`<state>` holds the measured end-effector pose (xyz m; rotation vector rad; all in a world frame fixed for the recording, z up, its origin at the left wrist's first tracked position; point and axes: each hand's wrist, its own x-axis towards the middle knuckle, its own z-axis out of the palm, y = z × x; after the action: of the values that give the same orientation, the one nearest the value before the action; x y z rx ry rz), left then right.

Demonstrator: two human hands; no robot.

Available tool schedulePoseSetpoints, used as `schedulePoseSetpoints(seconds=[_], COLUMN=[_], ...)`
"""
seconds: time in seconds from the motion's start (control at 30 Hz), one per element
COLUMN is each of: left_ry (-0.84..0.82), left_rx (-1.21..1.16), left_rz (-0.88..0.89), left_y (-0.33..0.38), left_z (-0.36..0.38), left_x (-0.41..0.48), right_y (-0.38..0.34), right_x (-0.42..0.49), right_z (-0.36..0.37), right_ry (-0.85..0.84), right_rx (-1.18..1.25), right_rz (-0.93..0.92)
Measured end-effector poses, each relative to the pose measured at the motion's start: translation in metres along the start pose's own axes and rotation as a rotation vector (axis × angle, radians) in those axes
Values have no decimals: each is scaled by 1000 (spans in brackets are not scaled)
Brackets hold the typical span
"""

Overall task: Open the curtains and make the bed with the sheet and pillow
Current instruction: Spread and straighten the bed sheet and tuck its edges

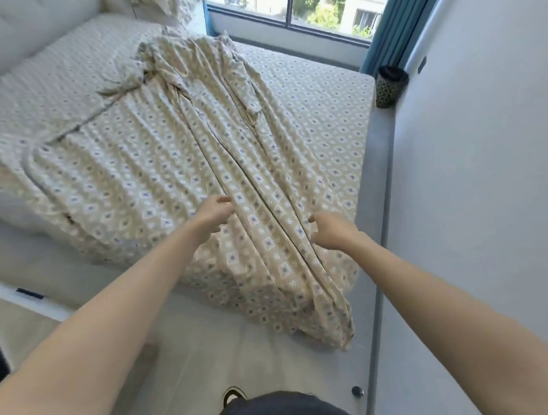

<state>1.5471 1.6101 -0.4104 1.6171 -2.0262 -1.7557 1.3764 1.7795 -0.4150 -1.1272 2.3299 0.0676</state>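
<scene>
Left grip (214, 212) is held slack and wide above the rumpled sheet (165, 156); whether cloth is held by the right grip (332, 230), curled at a long fold, cannot be told. The sheet is laid lengthwise on the bed (317, 107), its near end draped over the foot.

The left hand (213, 213) and right hand (331, 231) reach over the wrinkly sheet (152, 157) lying on the bed (317, 100) near the window (316, 0).

Sheet (172, 169): beige, diamond print, bunched in long lengthwise folds on the bed (317, 107), near end draped over the bed's foot. Pillow (161, 4): matching print, at the bed's head. Curtain (383, 28): teal, gathered beyond the bed's far corner.
</scene>
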Motion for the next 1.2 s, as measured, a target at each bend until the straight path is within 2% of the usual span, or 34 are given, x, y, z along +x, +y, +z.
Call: schedulePoseSetpoints(seconds=[0.2, 0.37, 0.47, 0.83, 1.0, 1.2], left_ry=[134, 242, 323, 452, 509, 441], left_rx=[-102, -187, -240, -310, -274, -223], left_rz=[36, 3, -27, -154, -142, -201], left_y=[3, -12, -19, -30, -20, -8], left_z=[-118, -191, -233, -385, -447, -497], left_x=[5, 23, 48, 172, 224, 284], right_y=[-98, -175, -227, -408, -476, -522], right_x=[40, 79, 118, 290, 345, 401], right_z=[-50, -65, -72, -109, -136, -147], right_ry=[53, 55, 41, -48, -40, -94], right_rx=[51, -26, -65, -153, -159, -137], right_rz=[-112, -218, -313, -520, -559, -496])
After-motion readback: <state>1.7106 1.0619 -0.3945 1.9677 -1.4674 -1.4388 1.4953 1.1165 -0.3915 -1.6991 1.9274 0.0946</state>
